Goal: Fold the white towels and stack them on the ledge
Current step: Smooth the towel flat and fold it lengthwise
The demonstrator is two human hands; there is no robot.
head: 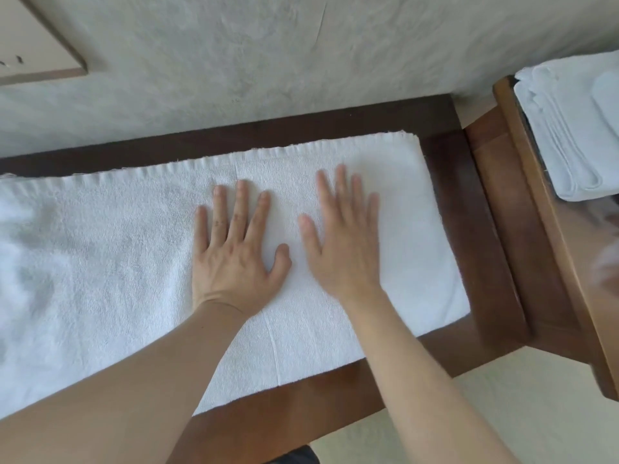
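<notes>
Head view: white towel lies flat along the dark wood tabletop, folded edge at its right end, left end running out of frame. Left hand and right hand both rest palm-down on the towel, side by side right of its middle, fingers straight and spread, gripping nothing. Stack of folded white towels sits right of the towel on a lighter wood ledge, well apart.

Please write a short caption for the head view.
Both hands, left and right, press flat on a white terry towel on a dark wooden bench.
</notes>
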